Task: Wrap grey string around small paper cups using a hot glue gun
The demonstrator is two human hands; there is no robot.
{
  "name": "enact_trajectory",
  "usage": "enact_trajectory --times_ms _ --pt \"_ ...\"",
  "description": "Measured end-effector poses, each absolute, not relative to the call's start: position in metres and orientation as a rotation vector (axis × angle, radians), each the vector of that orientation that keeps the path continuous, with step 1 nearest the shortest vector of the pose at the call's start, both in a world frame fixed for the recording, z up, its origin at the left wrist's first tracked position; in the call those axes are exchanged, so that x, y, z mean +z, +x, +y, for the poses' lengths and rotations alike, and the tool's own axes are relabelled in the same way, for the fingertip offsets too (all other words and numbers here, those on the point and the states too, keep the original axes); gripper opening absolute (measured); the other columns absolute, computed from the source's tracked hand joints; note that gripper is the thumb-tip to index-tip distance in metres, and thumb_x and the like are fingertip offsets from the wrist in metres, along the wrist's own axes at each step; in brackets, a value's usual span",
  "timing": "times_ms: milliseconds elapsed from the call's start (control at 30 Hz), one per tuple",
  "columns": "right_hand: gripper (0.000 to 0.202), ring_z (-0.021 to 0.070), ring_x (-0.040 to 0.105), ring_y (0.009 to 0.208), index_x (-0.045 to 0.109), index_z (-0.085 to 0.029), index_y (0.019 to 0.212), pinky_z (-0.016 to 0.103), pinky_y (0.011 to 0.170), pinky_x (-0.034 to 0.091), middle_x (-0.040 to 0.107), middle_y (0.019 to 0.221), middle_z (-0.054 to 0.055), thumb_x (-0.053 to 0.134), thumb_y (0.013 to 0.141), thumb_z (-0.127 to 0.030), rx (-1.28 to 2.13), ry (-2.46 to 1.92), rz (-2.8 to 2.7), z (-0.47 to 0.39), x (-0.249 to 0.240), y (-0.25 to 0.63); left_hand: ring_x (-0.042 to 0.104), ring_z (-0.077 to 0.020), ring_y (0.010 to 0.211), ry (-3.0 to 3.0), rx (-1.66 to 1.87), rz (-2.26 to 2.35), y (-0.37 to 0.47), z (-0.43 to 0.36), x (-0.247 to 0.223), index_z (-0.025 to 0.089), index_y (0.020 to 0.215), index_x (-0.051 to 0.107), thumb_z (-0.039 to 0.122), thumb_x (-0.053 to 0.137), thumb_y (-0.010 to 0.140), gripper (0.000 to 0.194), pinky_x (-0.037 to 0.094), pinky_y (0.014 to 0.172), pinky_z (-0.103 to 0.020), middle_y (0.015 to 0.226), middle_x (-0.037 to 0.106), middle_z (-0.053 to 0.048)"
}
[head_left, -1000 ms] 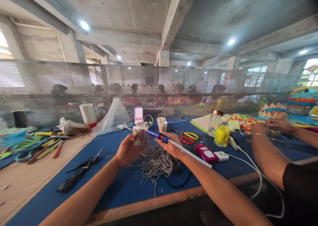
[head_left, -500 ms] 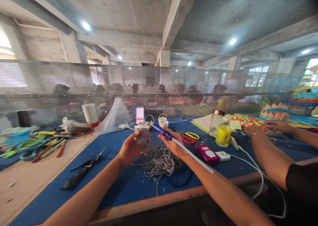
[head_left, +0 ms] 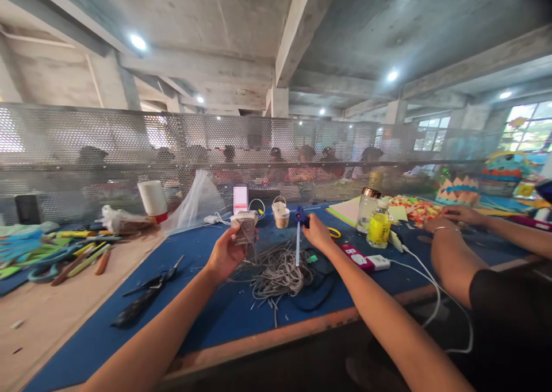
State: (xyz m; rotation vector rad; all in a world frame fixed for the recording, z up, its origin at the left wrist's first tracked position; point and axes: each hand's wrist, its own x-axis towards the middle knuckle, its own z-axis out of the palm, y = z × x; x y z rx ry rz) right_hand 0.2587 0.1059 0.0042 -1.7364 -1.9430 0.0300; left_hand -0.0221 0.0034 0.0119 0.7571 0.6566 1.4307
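Note:
In my left hand (head_left: 228, 251) is a small paper cup (head_left: 245, 231) with thin grey strands hanging from it. My right hand (head_left: 318, 233) is closed on a blue glue gun (head_left: 301, 215), whose white glue stick (head_left: 297, 248) points down toward me. Between and below the hands lies a tangled heap of grey cord (head_left: 280, 277). A small cup with a handle (head_left: 282, 215) stands just behind, left of the glue gun. Scissors with a yellow handle (head_left: 333, 233) are partly hidden by my right hand. A green scrap (head_left: 311, 259) rests at the heap's right side.
Black-handled pliers (head_left: 142, 300) lie left of my left forearm. A phone (head_left: 240, 199) and a stack of paper cups (head_left: 152, 199) stand behind. To the right are a yellow bottle (head_left: 379, 228), a glass jar (head_left: 367, 211), a magenta box (head_left: 356, 258), white cables and a co-worker's arms (head_left: 452, 260).
My right hand has moved away from the left, turning the glue gun so its stick hangs over the cord. The cup stays in my left hand. The view has shifted slightly right.

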Motion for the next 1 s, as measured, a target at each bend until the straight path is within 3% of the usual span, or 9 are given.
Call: enact_trajectory --times_ms 167,300,733,867,1000 --pt "0.04 0.0349 0.064 0.128 0.055 -0.003 0.134 0.038 0.1 0.05 0.065 0.133 0.028 0.059 0.096 -0.017 0.048 -1.926 -1.924 0.11 0.0 0.273 0.079 -0.026 0.086 0.764 1.414 0.649 -0.023 0.004 0.011 0.008 0.122 0.07 0.026 0.067 0.089 0.037 0.063 0.071 -0.032 0.103 0.081 -0.017" --pt "0.046 0.0396 0.059 0.135 0.053 0.001 0.137 0.046 0.104 0.05 0.06 0.137 0.033 0.059 0.097 -0.019 0.074 -2.046 -1.911 0.113 -0.007 0.276 0.079 -0.0267 0.086 0.778 1.417 0.661 -0.022 0.004 0.012 0.008 0.12 0.07 0.025 0.067 0.088 0.036 0.063 0.069 -0.032 0.103 0.082 -0.016" --pt "0.045 0.0391 0.052 0.137 0.06 -0.007 0.136 0.054 0.11 0.041 0.055 0.143 0.028 0.061 0.093 -0.018 -0.054 -2.056 -1.972 0.107 -0.008 0.276 0.077 -0.0225 0.088 0.864 1.41 0.725 -0.022 0.014 -0.002 0.011 0.11 0.075 0.025 0.072 0.087 0.027 0.061 0.079 -0.031 0.104 0.081 -0.013" --pt "0.028 0.0347 0.056 0.131 0.069 -0.013 0.123 0.05 0.109 0.041 0.062 0.134 0.021 0.062 0.097 -0.022 -0.163 -1.679 -1.973 0.091 0.013 0.259 0.075 -0.022 0.095 0.89 1.423 0.721 -0.023 0.017 -0.007 0.015 0.115 0.074 0.026 0.076 0.085 0.033 0.06 0.084 -0.032 0.108 0.08 -0.01" --pt "0.013 0.0196 0.071 0.098 0.073 -0.02 0.098 0.032 0.093 0.052 0.075 0.104 0.006 0.068 0.097 -0.032 0.381 -0.899 -2.112 0.072 0.024 0.21 0.074 -0.0209 0.097 0.927 1.445 0.715 -0.021 0.018 -0.007 0.019 0.119 0.072 0.025 0.08 0.082 0.039 0.058 0.083 -0.031 0.112 0.079 -0.008"
